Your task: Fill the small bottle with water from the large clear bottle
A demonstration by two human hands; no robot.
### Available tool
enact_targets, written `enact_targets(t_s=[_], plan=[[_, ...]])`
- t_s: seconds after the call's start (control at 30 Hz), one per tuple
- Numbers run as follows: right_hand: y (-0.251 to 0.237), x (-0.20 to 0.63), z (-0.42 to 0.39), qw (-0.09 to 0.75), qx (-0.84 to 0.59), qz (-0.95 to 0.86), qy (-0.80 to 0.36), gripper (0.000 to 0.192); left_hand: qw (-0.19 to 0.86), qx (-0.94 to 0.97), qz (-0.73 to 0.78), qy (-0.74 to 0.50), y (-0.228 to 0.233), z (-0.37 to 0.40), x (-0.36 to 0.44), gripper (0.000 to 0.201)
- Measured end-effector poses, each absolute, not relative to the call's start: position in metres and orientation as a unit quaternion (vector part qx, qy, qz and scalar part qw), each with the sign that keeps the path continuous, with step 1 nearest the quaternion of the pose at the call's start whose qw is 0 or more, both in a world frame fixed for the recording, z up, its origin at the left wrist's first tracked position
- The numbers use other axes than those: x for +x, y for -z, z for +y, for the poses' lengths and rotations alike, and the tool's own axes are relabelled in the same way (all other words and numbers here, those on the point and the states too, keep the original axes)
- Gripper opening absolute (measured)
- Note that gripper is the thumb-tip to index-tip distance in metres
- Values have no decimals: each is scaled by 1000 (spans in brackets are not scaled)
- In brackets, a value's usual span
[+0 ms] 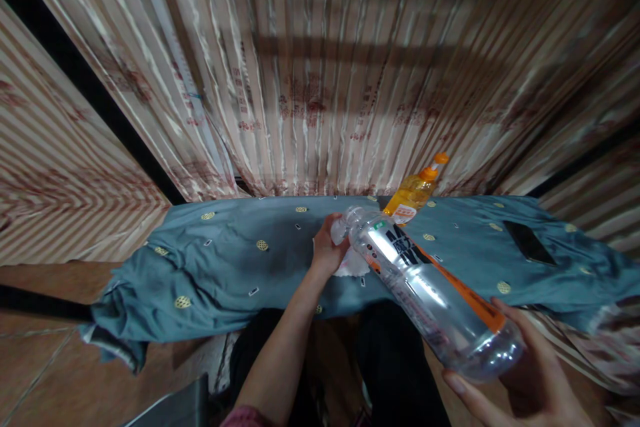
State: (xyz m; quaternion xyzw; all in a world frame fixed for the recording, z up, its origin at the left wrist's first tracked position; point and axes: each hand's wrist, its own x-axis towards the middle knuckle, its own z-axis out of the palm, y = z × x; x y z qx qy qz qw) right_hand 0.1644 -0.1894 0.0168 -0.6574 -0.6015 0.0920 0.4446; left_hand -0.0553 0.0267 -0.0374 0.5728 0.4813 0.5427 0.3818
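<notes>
My right hand (520, 373) grips the base of a clear plastic bottle (430, 287) with an orange and black label, held tilted with its neck pointing away from me. My left hand (327, 243) is closed around the bottle's neck and cap end, with a white cloth or tissue (353, 265) bunched under it. Both hands hover over a table covered by a blue-green cloth (225, 267) with small yellow patterns.
A bottle of yellow liquid with an orange cap (415, 192) stands at the table's far edge. A dark phone (529, 241) lies on the cloth at the right. Striped curtains (320, 67) hang behind. My dark-trousered legs (390, 360) are below the table's near edge.
</notes>
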Motion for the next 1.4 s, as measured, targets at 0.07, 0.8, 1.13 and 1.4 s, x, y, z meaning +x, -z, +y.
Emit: enact_targets(t_s=[0.07, 0.8, 1.13, 1.4], plan=[[-17, 165, -190, 444, -653, -605, -102, 93, 384, 573, 475, -546, 38, 27, -55, 44], [-29, 158, -181, 418, -614, -669, -17, 86, 393, 568, 470, -550, 41, 28, -54, 46], [-28, 160, -182, 416, -615, -670, -11, 88, 388, 568, 469, -554, 37, 27, -55, 45], [-20, 163, -185, 451, -638, -619, -80, 89, 382, 567, 490, -540, 34, 26, -55, 44]])
